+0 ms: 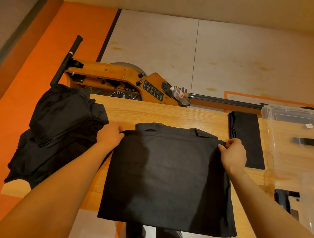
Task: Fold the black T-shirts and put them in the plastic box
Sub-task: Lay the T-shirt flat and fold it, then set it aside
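Note:
A black T-shirt (169, 179) lies flat on the wooden table (153, 112), folded in half with its bottom hem brought up near the collar. My left hand (109, 135) pinches the upper left corner of the folded layer. At the upper right corner my right hand (232, 155) pinches the same edge. A heap of unfolded black T-shirts (59, 128) covers the table's left end. One folded black T-shirt (246, 139) rests to the right. The clear plastic box (292, 135) stands at the far right.
Behind the table stands a wooden rowing machine (117, 80) with a plastic bottle (179, 94) on it. A black strap (313, 142) shows through the box. A dark object (286, 200) sits at the table's right front. The shirt's near edge hangs over the table's front.

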Demonstrator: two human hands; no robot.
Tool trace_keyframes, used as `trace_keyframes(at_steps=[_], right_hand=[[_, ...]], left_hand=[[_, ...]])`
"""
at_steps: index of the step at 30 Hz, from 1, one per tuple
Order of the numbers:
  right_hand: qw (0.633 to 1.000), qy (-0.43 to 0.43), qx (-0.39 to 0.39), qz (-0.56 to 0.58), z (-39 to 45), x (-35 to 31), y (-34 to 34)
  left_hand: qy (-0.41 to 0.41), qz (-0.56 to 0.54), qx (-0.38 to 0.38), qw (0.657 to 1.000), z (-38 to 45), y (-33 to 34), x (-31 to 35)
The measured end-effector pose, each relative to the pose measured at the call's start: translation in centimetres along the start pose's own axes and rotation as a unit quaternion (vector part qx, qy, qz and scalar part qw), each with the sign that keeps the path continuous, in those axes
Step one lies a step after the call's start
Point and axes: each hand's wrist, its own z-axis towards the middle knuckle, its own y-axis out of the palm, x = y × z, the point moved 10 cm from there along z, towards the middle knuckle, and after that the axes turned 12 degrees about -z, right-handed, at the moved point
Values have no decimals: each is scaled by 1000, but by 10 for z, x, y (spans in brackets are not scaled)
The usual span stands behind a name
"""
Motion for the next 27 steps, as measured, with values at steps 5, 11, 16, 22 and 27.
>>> trace_keyframes(at_steps=[5,11,16,22,27], right_hand=[[1000,2,-14,7,3,1,2],[993,12,33,114,-9,2,-12],[978,14,57,199,-11,5,-25],[973,5,69,221,-1,-6,-39],[975,22,65,212,11,-8,-32]], left_hand=[[8,-14,3,1000,2,-2,2],[22,-138,-1,990,1,-4,-4],[23,-228,8,973,-3,-12,-7],[-11,-352,32,935,0,-17,-3],[-33,-315,60,947,11,-15,3]])
